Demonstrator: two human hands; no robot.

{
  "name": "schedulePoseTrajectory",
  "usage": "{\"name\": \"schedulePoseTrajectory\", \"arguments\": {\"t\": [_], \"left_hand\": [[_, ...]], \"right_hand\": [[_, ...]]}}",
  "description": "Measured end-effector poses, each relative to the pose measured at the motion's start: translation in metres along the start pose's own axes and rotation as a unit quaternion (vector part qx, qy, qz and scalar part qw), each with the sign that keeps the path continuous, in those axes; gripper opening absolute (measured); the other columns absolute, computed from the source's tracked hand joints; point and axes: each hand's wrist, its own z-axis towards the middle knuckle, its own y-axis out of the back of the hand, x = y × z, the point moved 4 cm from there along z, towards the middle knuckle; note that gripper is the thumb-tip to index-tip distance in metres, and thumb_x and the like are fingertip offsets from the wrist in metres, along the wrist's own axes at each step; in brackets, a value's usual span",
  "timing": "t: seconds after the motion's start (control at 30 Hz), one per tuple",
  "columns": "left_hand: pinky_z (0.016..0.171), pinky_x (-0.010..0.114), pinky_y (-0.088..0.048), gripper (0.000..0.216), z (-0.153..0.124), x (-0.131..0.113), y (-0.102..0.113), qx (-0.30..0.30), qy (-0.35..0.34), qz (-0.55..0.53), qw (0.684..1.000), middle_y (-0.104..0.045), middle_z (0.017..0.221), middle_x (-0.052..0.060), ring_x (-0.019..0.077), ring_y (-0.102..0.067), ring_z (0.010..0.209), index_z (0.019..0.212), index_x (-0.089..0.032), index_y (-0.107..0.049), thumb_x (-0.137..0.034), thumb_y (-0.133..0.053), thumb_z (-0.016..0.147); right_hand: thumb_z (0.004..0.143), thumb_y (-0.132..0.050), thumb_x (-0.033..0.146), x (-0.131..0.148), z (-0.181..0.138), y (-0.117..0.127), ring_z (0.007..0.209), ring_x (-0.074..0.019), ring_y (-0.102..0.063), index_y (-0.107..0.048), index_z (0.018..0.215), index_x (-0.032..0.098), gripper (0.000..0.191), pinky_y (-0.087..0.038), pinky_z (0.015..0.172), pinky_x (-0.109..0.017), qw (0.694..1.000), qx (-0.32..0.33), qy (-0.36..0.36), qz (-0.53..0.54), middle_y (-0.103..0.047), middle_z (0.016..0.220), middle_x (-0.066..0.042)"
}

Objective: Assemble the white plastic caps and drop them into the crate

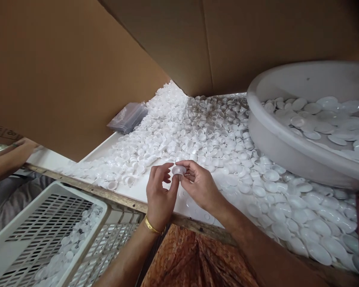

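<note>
A small white plastic cap (178, 170) is pinched between the fingertips of both my hands just above the table's near edge. My left hand (159, 193), with a gold bangle at the wrist, has its fingers curled round the cap's left side. My right hand (199, 184) grips it from the right. Behind my hands a deep heap of small white caps (197, 131) covers the white table. Flat white round liners (293, 207) lie spread to the right.
A big grey basin (275, 139) holding flat white discs rests on the heap at right. A white slotted crate (48, 215) with some caps sits low at left. Cardboard walls (62, 71) stand behind. A plastic bag (128, 116) lies by the cardboard. Another person's hand (8, 157) shows at far left.
</note>
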Motion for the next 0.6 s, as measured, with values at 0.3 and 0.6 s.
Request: {"name": "schedulePoseTrajectory", "arguments": {"t": [0.3,0.6], "left_hand": [[0.065,0.022,-0.045,0.017,0.002,0.009,-0.013,0.139,0.071,-0.086,0.984,-0.052,0.091,0.004,0.0140,-0.051,0.084,0.094,-0.019,-0.058,-0.025,-0.045,0.084],[0.072,0.023,-0.044,0.018,0.002,0.007,-0.017,0.119,0.061,-0.102,0.986,-0.056,0.096,0.004,0.0147,-0.053,0.088,0.096,-0.020,-0.057,-0.023,-0.044,0.085]], "right_hand": [[0.069,-0.044,0.001,0.007,-0.006,-0.002,0.091,-0.0155,-0.054,-0.053,0.100,0.020,0.038,-0.050,0.078,-0.028,0.977,-0.042,0.151,-0.147,-0.052,0.098,-0.005],[0.071,-0.045,0.002,0.002,-0.008,-0.003,0.088,-0.0164,-0.055,-0.054,0.099,0.020,0.035,-0.051,0.078,-0.030,0.978,-0.072,0.120,-0.154,-0.050,0.095,-0.005]]}}
